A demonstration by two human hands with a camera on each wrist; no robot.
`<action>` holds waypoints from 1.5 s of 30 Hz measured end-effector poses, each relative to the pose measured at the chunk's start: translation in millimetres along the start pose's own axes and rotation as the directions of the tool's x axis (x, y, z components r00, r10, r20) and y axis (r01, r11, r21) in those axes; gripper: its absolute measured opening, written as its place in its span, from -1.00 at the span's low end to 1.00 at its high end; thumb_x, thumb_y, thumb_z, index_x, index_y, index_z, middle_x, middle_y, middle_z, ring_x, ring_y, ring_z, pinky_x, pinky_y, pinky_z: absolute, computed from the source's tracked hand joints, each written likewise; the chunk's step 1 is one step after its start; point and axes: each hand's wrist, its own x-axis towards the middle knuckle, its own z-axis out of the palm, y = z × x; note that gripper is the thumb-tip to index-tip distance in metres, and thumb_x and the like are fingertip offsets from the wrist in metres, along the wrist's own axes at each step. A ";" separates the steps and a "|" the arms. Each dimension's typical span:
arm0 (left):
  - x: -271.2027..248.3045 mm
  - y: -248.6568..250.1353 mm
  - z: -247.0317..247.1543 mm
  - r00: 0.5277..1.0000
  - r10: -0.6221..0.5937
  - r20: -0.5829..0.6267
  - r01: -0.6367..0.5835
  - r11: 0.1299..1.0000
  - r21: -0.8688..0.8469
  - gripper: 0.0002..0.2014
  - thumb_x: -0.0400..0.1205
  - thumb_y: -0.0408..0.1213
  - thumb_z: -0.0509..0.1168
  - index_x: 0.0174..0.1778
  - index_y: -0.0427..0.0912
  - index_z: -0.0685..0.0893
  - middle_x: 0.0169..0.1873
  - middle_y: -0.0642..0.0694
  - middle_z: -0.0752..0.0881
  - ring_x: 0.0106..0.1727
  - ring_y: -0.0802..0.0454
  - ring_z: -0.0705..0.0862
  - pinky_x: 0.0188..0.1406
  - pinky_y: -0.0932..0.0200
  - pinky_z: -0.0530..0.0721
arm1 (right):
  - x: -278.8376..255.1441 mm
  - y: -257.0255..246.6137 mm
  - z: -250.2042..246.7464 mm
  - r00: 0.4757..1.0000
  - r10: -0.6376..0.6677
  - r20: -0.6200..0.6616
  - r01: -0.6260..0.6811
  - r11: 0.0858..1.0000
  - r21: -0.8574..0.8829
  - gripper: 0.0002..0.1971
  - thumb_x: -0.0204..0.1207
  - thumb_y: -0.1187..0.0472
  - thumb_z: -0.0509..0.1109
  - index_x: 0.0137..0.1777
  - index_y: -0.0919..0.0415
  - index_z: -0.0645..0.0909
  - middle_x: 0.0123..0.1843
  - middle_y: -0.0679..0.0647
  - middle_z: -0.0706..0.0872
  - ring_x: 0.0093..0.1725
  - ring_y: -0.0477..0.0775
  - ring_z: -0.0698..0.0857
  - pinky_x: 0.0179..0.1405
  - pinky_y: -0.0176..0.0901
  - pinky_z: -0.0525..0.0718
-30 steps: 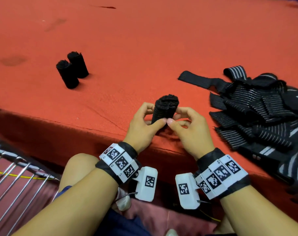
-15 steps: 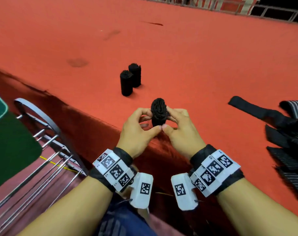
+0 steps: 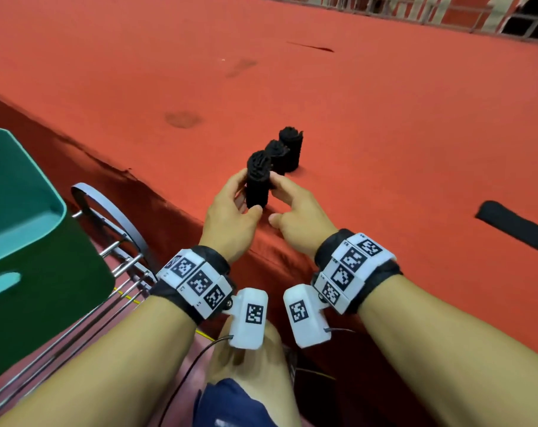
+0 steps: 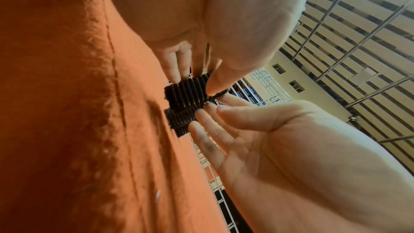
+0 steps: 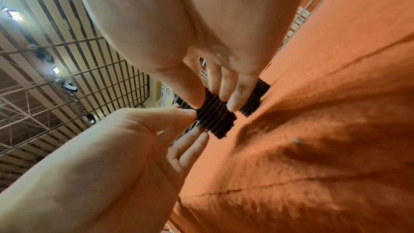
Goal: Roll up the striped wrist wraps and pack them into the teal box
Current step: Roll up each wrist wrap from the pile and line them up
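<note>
A rolled black striped wrist wrap (image 3: pixel 257 183) stands upright between both hands near the red table's front edge. My left hand (image 3: pixel 244 195) pinches it with thumb low and fingers on its left side. From the right, my right hand (image 3: pixel 277 200) holds it with its fingertips. In the left wrist view the held roll (image 4: pixel 187 91) lies just before another roll (image 4: pixel 179 121). In the right wrist view its lower end (image 5: pixel 220 130) is close to the cloth; contact is unclear. Two more rolled wraps (image 3: pixel 281 155) stand right behind it. The teal box (image 3: pixel 21 217) sits low at the left, off the table.
A flat black strap (image 3: pixel 514 224) lies at the table's right side. A metal wire rack (image 3: pixel 114 251) stands beside the box below the table edge. The red cloth (image 3: pixel 354 118) stretches far back to a railing.
Both hands have carried the roll forward until it is beside the two standing rolls. The view has swung left, bringing the teal box in and the pile of loose wraps out.
</note>
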 end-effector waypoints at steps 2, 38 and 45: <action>7.4 -5.4 -2.5 1.000 -0.006 0.001 0.006 1.000 0.011 -0.27 0.56 -0.74 0.22 0.63 -0.07 0.47 0.40 0.10 0.63 0.40 0.43 0.59 0.48 0.36 0.51 | 9.8 1.6 4.5 1.000 0.027 0.013 -0.028 1.000 0.008 -0.14 0.47 0.66 0.24 0.73 0.02 0.28 0.58 0.15 0.37 0.56 -0.06 0.45 0.36 -0.04 0.58; -76.6 64.7 154.8 0.914 0.139 0.382 -0.339 0.780 0.526 -0.69 0.52 -0.30 0.39 0.18 0.02 0.73 0.08 0.04 0.69 0.16 0.05 0.68 0.27 0.07 0.60 | -143.2 34.1 -138.2 0.960 0.113 -0.255 -0.223 0.859 -0.462 -0.56 0.54 0.25 0.42 0.43 0.22 0.59 0.36 0.15 0.72 0.33 0.18 0.68 0.37 0.06 0.60; -132.9 84.6 267.2 0.688 0.070 0.723 -0.532 0.726 0.435 -0.68 0.53 -0.19 0.46 0.21 0.08 0.71 0.10 0.05 0.75 0.16 0.04 0.72 0.25 -0.04 0.66 | -258.2 70.8 -212.2 0.818 0.261 -0.513 -0.514 0.733 -0.446 -0.55 0.51 0.18 0.45 0.42 0.14 0.62 0.36 0.14 0.70 0.37 0.21 0.65 0.40 0.08 0.58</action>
